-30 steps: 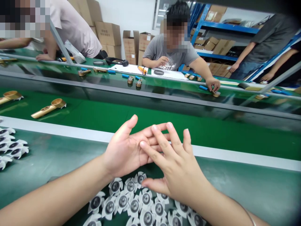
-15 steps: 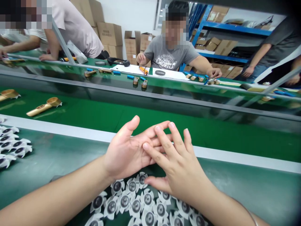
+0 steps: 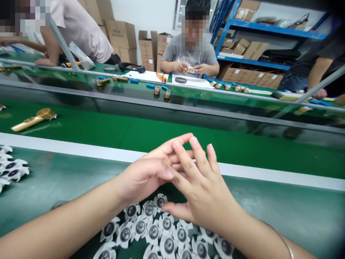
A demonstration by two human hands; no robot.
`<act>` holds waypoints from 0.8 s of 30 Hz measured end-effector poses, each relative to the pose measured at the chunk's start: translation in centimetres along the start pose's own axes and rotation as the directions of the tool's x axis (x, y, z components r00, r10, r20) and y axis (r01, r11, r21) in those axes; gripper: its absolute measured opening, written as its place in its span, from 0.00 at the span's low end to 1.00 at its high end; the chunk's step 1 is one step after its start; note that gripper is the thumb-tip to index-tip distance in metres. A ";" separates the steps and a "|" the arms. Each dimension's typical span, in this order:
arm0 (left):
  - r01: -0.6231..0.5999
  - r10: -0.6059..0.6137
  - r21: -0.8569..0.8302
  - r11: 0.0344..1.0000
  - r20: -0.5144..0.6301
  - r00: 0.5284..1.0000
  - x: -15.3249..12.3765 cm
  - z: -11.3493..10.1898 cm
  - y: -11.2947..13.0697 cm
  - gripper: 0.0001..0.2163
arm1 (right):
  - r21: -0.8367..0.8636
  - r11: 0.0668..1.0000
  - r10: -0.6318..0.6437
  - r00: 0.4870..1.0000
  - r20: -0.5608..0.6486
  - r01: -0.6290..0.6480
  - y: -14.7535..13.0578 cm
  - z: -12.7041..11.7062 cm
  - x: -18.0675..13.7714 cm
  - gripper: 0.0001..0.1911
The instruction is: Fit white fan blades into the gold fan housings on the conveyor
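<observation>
Both hands empty rn: left hand [image 3: 147, 176] and right hand [image 3: 201, 190] w/ fingers laced, no grip on anything, hovering over the pile of white fan impellers [image 3: 161, 233] on the tabletop [image 3: 283, 212]. Gold handheld fan body [image 3: 32, 120] sits on the green conveyor belt [image 3: 167, 135], well apart.

Lighting is bright, even and diffuse, from overhead. The glossy green work surface [image 3: 67, 180] carries soft pale reflections; the dark rail [image 3: 172, 108] beyond the belt shows mirror-like glare. Shadows are faint and short under the left hand [image 3: 145, 176] and right hand [image 3: 205, 194]. Foreground focus is sharp. Straight edges bow toward the frame borders, and the corners at right darken. Faces are pixelated.
</observation>
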State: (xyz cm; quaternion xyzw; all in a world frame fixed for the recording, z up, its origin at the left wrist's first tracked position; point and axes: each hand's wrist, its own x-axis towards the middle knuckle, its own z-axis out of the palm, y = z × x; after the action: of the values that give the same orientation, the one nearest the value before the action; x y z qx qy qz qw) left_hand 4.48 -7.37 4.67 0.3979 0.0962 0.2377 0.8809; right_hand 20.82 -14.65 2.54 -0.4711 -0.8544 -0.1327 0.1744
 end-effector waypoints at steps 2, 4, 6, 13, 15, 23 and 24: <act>0.020 -0.016 0.077 0.997 -0.045 0.999 0.0 0.3 0.0 0.33 | -0.004 1.000 -0.010 1.000 -0.006 0.010 -0.1 -0.1 0.0 0.43; 0.032 -0.022 0.124 0.992 -0.080 0.997 0.1 0.6 0.1 0.34 | -0.006 1.000 -0.023 1.000 -0.021 0.023 -0.2 -0.2 0.0 0.41; 0.033 -0.020 0.139 0.990 -0.095 0.995 0.1 0.7 0.2 0.33 | -0.007 0.999 -0.032 0.999 -0.038 0.032 -0.3 -0.2 -0.1 0.40; 0.021 -0.007 0.151 0.988 -0.095 0.995 -0.1 0.7 0.1 0.31 | 0.005 0.999 -0.032 0.998 -0.055 0.033 -0.3 -0.2 0.0 0.41; 0.021 -0.004 0.160 0.987 -0.102 0.995 -0.2 0.7 0.1 0.30 | 0.008 0.999 -0.036 0.998 -0.056 0.037 -0.3 -0.1 0.0 0.41; 0.021 -0.009 0.123 0.992 -0.096 0.995 -0.1 0.6 0.1 0.30 | -0.001 0.998 -0.057 0.994 -0.095 0.057 0.0 0.5 -0.1 0.39; 0.020 -0.009 0.122 0.992 -0.090 0.996 -0.1 0.6 0.1 0.31 | -0.003 0.998 -0.058 0.994 -0.094 0.058 0.0 0.5 0.0 0.38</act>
State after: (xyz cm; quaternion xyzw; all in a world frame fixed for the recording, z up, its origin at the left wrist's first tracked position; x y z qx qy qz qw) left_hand 4.57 -7.76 5.21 0.4396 0.1526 0.2423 0.8513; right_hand 20.78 -14.45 2.04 -0.4395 -0.8584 -0.1600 0.2106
